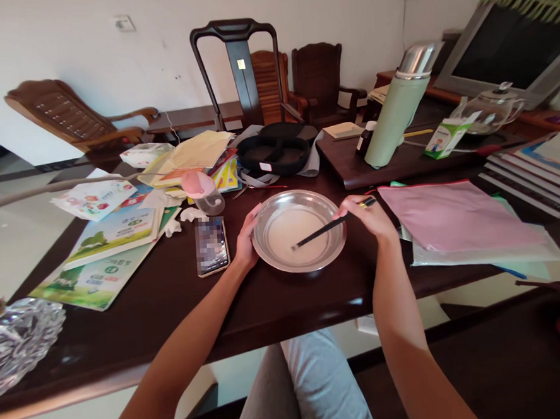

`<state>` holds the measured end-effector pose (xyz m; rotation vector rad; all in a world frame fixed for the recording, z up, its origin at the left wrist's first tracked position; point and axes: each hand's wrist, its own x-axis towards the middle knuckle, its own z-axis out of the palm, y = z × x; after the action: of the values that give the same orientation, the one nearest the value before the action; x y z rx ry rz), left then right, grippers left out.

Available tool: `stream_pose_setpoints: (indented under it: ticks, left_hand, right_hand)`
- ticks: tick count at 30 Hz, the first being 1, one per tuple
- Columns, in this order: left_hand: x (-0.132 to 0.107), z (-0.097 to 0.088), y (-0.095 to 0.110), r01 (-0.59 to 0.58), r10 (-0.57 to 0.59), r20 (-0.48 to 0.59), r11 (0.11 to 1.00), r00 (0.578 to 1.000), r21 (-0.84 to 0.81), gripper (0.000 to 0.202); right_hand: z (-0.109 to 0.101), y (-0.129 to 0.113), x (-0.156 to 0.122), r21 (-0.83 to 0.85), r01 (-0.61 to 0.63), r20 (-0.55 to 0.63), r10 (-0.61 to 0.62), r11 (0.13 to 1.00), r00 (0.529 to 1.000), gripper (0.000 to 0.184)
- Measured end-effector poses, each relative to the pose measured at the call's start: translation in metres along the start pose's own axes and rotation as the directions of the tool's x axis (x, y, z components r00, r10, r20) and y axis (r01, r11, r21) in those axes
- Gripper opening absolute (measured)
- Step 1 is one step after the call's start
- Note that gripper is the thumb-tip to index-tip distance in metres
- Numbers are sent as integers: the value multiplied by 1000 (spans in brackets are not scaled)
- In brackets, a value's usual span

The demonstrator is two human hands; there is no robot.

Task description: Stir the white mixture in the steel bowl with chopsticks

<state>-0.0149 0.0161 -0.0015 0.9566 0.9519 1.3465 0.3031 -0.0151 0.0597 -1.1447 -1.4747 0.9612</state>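
A round metal plate [263, 248] holding a shallow pool of white liquid sits on the dark wooden table [181, 304] in front of me. My left hand [246, 240] grips the plate's left rim with curled fingers. My right hand [368, 217] is closed around a pair of dark chopsticks [322, 230], whose tips dip into the white liquid near the plate's middle.
A phone [211, 246] lies just left of the plate. Books and papers [115, 235] and a pink-lidded cup [203, 192] crowd the left; a glass dish [17, 342] sits at the near left. Pink folders [456, 218], a green thermos [397, 110] and a black tray [276, 149] stand right and behind.
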Motion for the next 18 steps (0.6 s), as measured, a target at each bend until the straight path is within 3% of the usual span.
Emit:
stream_pose_setpoints:
  ticks: [3,6,8,14,16,18]
  left_hand:
    - [0,0,0,-9,9,4,1000,1000,-5,57]
    - [0,1,0,5,-5,0,1000,1000,-17,56]
    - [-1,1,1,16,-16,-5,1000,1000,-19,55]
    - [-1,1,1,6,-6,3,1000,1000,0,52]
    - [-1,1,2,10,-10,-3,1000,1000,-4,50]
    - [-1,2,2,14,-15,-12,1000,1000,-15,50]
  right_hand:
    - [5,-1,3,-15,35,2,-35,999,999,50]
    - [-3,4,2,-21,28,-199,-32,999,979,50]
    - [-8,6,-1,4,21,-267,-19,1000,964,53]
    - [5,1,4,0,25,32,-25,1000,999,52]
    - [4,2,5,-15,38,-42,-39,999,998,51]
    - [-3,6,4,-26,38,-205,-42,999,978,51]
